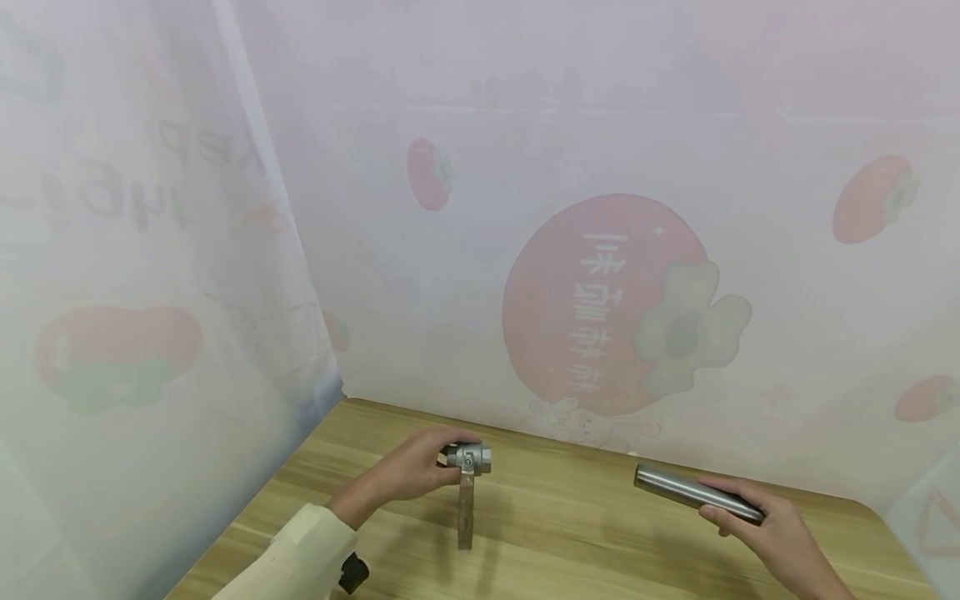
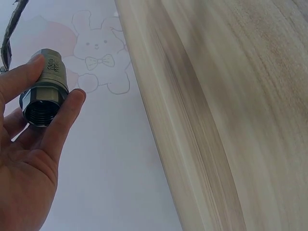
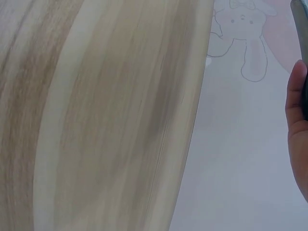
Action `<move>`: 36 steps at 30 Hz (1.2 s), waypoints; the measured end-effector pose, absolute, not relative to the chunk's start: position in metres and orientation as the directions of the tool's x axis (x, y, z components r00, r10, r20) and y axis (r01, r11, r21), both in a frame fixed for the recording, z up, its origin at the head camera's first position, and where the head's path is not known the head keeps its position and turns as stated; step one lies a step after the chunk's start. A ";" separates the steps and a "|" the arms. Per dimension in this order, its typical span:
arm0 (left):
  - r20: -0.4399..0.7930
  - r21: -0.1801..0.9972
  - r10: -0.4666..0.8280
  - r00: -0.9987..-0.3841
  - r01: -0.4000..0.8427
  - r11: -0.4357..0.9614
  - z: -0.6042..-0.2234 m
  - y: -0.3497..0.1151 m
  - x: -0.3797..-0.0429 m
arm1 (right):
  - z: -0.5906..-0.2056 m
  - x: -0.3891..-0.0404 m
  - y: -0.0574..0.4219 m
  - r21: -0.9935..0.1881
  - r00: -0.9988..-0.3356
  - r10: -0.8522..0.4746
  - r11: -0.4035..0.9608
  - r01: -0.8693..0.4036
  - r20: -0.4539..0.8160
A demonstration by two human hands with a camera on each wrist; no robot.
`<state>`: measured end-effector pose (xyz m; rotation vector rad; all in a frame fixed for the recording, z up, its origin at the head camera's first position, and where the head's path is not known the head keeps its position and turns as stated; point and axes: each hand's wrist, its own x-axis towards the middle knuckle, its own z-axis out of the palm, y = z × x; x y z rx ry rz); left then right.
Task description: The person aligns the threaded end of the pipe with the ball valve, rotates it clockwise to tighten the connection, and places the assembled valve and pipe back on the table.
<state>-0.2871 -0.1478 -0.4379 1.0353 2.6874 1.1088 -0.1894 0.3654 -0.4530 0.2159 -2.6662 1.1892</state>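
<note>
My left hand (image 1: 420, 465) grips a silver metal ball valve (image 1: 476, 459) by its body, above the wooden table. From the valve a flat, worn-looking lever handle (image 1: 466, 515) hangs toward the table's near side. In the left wrist view, the threaded open end of the valve (image 2: 44, 91) faces the camera, with thumb and fingers around it. On the right, my right hand (image 1: 768, 521) holds a smooth steel tube (image 1: 675, 483), tilted, its far end pointing left. The right wrist view catches only part of that hand (image 3: 298, 139) and the tube at the edge. Valve and tube are well apart.
The wood-grained table (image 1: 570, 517) ends at a pale back curtain (image 1: 420, 333) printed with red fruit and a rabbit. Another printed sheet (image 1: 150, 275) closes off the left side. A small black object (image 1: 353, 573) shows beside the left sleeve.
</note>
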 end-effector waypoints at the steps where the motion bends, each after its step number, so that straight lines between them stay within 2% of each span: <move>1: 0.194 0.643 0.605 -0.772 0.566 0.516 -0.438 -0.147 -0.287 | -0.453 -0.189 0.365 -0.715 -0.964 -0.050 0.661 -0.227 0.260; 36: 0.179 0.660 0.639 -0.748 0.573 0.487 -0.436 -0.133 -0.279 | -0.452 -0.188 0.353 -0.748 -0.947 -0.106 0.589 -0.306 0.304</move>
